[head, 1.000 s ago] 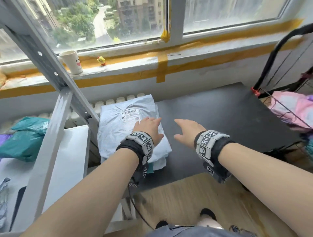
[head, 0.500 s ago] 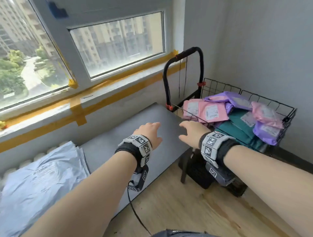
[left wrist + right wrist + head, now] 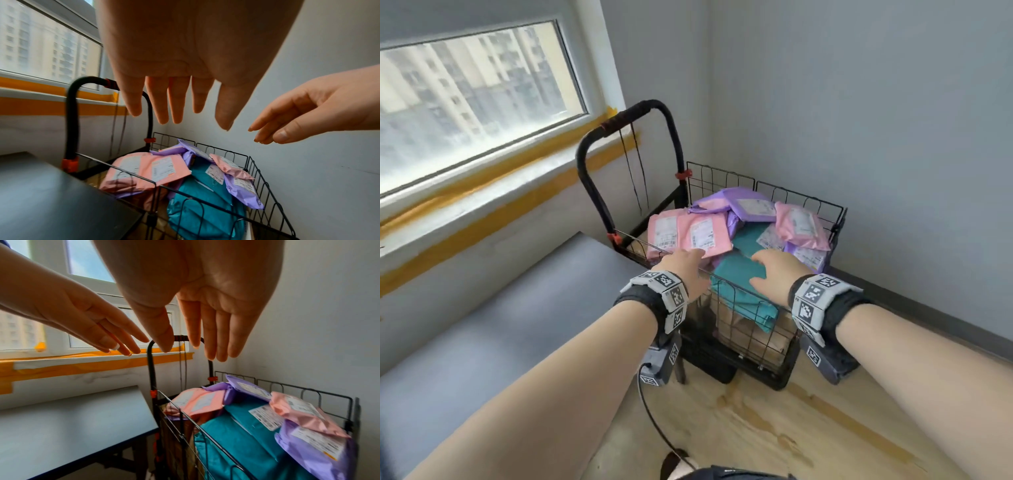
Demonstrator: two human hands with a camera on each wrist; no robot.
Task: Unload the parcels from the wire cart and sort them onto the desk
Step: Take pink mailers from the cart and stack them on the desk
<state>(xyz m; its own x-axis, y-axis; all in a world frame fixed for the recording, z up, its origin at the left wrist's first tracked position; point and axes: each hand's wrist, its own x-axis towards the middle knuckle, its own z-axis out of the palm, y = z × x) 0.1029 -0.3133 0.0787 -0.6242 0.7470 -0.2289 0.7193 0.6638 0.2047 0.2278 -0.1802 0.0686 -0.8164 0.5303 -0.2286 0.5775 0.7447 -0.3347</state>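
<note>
Both hands have swung from the desk's pale mailer to the wire cart at frame centre. Left hand and right hand hover flat and empty over pink parcels and a teal parcel. Cart looks nearly full; desk lies lower left. Its black handle rises behind.

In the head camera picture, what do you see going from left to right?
Window → grey desk → black cart handle → left hand → right hand → far side of the wire cart → grey wall.
</note>
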